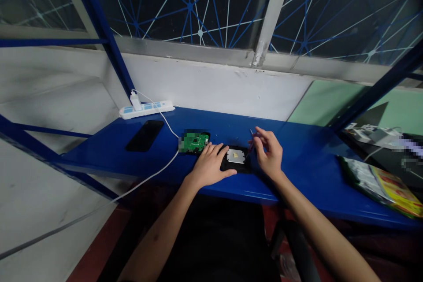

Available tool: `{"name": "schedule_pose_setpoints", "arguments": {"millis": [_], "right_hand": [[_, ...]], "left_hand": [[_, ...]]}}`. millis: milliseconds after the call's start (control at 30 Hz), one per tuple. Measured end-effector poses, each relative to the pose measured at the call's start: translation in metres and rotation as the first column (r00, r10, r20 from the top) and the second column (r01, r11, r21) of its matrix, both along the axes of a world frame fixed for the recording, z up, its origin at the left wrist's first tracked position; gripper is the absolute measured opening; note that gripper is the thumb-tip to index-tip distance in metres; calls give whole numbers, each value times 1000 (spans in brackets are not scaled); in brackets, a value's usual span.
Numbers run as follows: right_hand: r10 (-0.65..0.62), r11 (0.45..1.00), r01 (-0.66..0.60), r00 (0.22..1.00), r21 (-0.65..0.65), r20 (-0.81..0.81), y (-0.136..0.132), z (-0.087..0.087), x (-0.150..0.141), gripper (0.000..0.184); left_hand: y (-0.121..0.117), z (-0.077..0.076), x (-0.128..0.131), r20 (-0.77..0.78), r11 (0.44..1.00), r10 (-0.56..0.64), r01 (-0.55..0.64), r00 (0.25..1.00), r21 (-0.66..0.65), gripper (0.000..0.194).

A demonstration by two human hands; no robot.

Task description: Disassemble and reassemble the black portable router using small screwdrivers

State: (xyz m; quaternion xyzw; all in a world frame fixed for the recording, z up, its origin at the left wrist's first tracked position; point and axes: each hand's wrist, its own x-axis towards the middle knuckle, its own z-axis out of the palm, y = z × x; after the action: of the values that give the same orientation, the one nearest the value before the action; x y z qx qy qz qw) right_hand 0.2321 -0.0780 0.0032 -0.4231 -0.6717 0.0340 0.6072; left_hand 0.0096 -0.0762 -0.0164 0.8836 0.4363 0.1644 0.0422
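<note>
Press the black case point(243, 168) flat under spread, ungripping left fingers point(215, 150). Steady the thin tool point(251, 144) upright, pinched between right fingers point(266, 135).

Two hands point(210, 166) point(270, 154), one circuit board point(195, 142), one phone point(144, 135)

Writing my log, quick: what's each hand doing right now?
Left hand: open, fingers spread, resting on the black case.
Right hand: closed, fingers pinching a thin tool.
</note>
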Motion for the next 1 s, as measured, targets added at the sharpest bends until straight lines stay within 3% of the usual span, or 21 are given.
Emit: {"name": "schedule_pose_setpoints", "arguments": {"millis": [133,300,367,667,1000], "right_hand": [[-67,997,66,998,40,20,0,0,1,25],[125,989,-128,991,-76,-41,-4,1,0,39],[140,986,-143,989,-85,-39,-3,1,0,43],[-33,999,33,999,2,27,0,0,2,27],[122,988,-124,992,-88,-29,-2,0,1,32]], "left_hand": [[0,0,0,1,1000,0,0,1000,-3,87],[0,-1,0,15,1000,-7,7,1000,-4,88],[0,-2,0,15,1000,-5,5,1000,1,88],[-1,0,0,1,1000,-2,2,1000,-2,89],[0,-2,0,17,1000,2,-2,1000,-3,90]]}}
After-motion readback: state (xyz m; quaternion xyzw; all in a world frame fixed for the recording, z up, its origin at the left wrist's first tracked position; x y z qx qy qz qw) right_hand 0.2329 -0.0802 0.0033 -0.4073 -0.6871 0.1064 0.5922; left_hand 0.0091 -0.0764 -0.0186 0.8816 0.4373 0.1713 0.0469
